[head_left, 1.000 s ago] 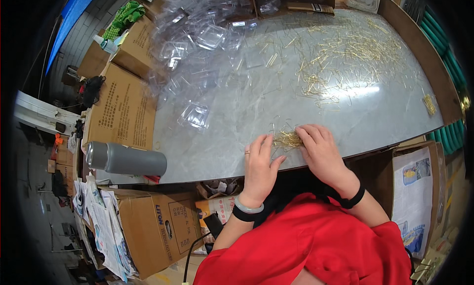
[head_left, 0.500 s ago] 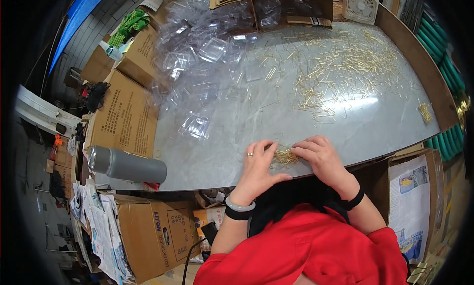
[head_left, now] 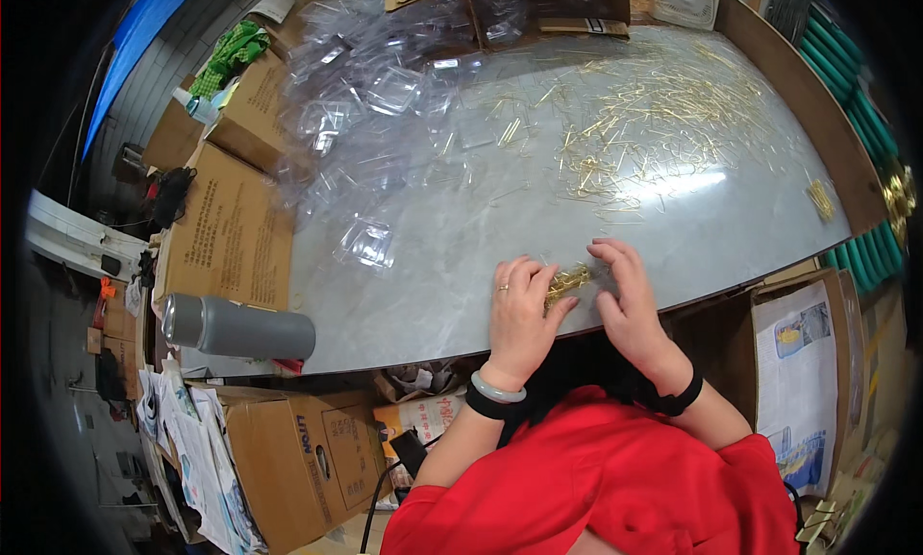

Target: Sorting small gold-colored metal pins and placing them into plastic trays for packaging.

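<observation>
Close to the near edge of the grey tabletop (head_left: 433, 305), a small bundle of gold-coloured wire hooks (head_left: 571, 281) is placed between two bare hands. Its left side is partly covered by the left hand (head_left: 521, 320), by which the bundle is pinched between bent fingers and thumb; how firmly it is pressed cannot be told. Just beside its other end, the right hand (head_left: 635, 310) is spread, with forefinger and thumb well parted, and the wire seems not to be touched by it.

The step in hand is judged to be the gathering and evening of the hooks into one compact bunch. For the next move, the right fingers would probably need to be brought in on the free end, so that stray tips can be squared while the bundle is steadied by the left.

Farther back, loose wire hooks (head_left: 663, 123) are scattered widely, and toward the table's right side a separate bunch of hooks (head_left: 820, 200) is set apart. On the left, clear plastic packages (head_left: 394, 92) are heaped, flanked by a printed cardboard carton (head_left: 231, 233). Nearer the front, a grey bottle (head_left: 255, 326) is placed; whether upright or lying cannot be told.
</observation>
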Motion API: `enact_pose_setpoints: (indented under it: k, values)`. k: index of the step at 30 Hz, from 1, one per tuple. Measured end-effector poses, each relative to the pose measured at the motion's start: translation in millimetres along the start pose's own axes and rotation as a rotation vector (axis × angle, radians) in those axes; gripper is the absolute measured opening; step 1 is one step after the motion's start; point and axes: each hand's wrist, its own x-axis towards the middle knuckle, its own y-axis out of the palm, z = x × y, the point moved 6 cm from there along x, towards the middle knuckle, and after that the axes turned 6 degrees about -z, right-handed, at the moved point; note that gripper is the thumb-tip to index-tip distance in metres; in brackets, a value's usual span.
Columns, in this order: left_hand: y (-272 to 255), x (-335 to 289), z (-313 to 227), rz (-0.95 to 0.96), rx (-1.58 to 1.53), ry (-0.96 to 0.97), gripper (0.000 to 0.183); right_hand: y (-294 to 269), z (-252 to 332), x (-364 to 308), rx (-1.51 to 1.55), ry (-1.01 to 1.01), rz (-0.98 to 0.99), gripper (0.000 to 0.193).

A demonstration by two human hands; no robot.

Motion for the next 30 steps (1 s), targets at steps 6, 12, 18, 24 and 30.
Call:
enact_pose_setpoints:
  k: [6,12,18,24,30]
  values:
    - [5,-2,0,0.049,0.010,0.047,0.046,25,5,5,0.343,0.045,0.170,0.075]
    - [-2,-7,4,0.020,-0.091,-0.004,0.062,10,10,25,-0.056,-0.182,0.297,0.073]
    - [-2,-6,5,0.010,-0.076,0.037,0.061,17,-2,14,-0.104,-0.087,0.460,0.058]
    - [-2,-8,9,0.052,-0.130,-0.010,0.081,25,14,2,0.041,-0.157,0.269,0.060]
    - [-40,-13,21,0.028,-0.234,-0.049,0.100,27,27,19,-0.149,-0.356,0.384,0.063]
